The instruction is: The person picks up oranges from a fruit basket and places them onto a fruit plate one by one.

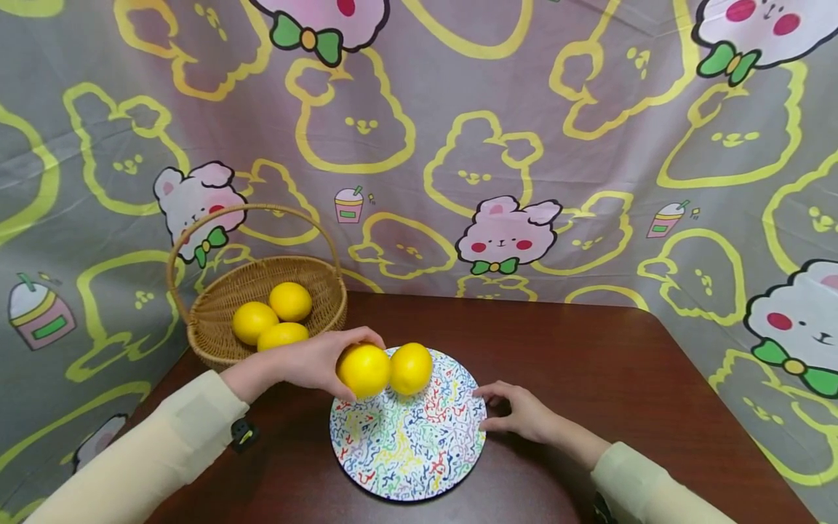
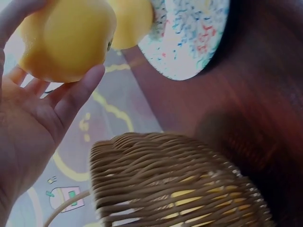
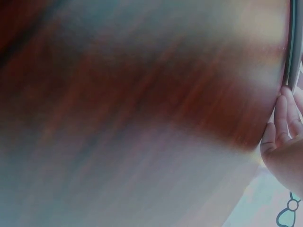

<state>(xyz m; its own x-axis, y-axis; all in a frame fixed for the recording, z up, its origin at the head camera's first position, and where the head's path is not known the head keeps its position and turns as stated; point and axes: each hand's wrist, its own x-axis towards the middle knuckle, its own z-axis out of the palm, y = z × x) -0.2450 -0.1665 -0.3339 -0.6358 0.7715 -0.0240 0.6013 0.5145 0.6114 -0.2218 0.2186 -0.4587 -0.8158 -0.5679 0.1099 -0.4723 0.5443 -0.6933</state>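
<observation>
My left hand (image 1: 321,360) grips a yellow lemon (image 1: 364,371) over the left back part of a round plate (image 1: 419,466) with a multicoloured squiggle pattern. In the left wrist view, fingers and thumb curve round this lemon (image 2: 68,40). Close beside it, a second lemon (image 1: 411,369) is on the plate near its back edge. My right hand (image 1: 520,415) is at the plate's right rim, with the fingertips and thumb spread along the edge. The right wrist view shows fairly straight fingers (image 3: 281,116) against the dark rim (image 3: 293,42).
A wicker basket (image 1: 327,291) with a tall arched handle stands at the back left, holding several lemons (image 1: 290,301). The dark brown wooden table (image 1: 589,364) ends at a patterned cloth backdrop (image 1: 406,189) behind and at the sides.
</observation>
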